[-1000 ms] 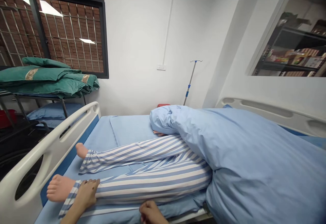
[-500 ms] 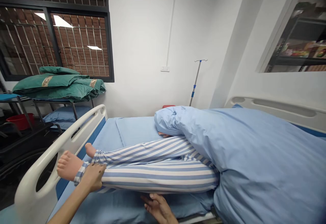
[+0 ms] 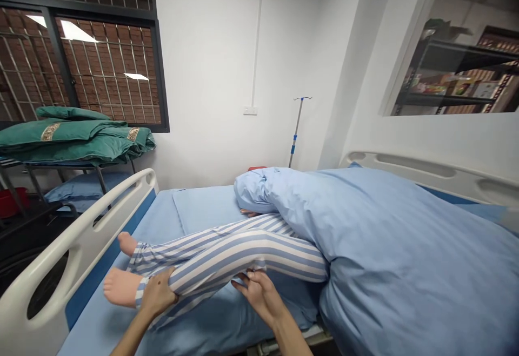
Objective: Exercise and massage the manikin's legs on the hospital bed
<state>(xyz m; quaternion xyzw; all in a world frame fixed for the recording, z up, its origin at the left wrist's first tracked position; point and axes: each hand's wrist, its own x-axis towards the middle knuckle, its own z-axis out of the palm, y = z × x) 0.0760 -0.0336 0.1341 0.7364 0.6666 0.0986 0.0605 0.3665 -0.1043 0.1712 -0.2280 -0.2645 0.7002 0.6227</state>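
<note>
A manikin in striped trousers lies on the bed, its near leg bent slightly up at the knee. My left hand is closed round this leg just above the ankle, over the trouser cuff. Its bare foot sticks out to the left. Under the knee is my right hand, palm up, with thumb and forefinger closed at the trouser fabric and the other fingers partly curled. The far leg rests on the mattress. A blue quilt hides the upper body; part of a manikin hand shows at its edge.
A white footboard stands at the left and a headboard at the right. Behind the bed rises an IV pole. Green folded quilts lie on a stand by the window.
The near leg's knee has risen and bent. My right hand has moved up from beside the leg to beneath the knee. My left hand still holds the lower leg. The view has shifted right.
</note>
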